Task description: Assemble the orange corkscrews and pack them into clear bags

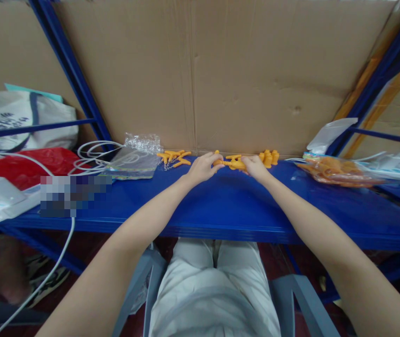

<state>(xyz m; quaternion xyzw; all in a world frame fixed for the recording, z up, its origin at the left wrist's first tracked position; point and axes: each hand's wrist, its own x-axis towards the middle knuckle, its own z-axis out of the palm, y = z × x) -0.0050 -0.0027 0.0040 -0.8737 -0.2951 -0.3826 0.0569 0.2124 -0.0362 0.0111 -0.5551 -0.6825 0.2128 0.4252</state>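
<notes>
Above the blue table point(228, 206), my left hand point(203, 167) is closed on a small orange piece point(218, 162). My right hand point(255, 168) grips a longer orange part point(235, 164), whose left end meets the piece at my left fingers. Whether the two are joined is too small to tell. Behind the hands lies another orange piece point(234, 157). Left of my left hand is a pile of orange sticks point(173, 157) with thin metal spirals. Several rounded orange pieces point(269, 158) stand just beyond my right hand.
A clear plastic bag point(136, 161), white cables point(96, 157), a power strip point(17, 199) and a red bag point(20, 164) are on the left. A bag of orange parts point(336, 171) lies right. Cardboard point(221, 75) stands behind, between blue posts. A person's leg point(6, 267) shows lower left.
</notes>
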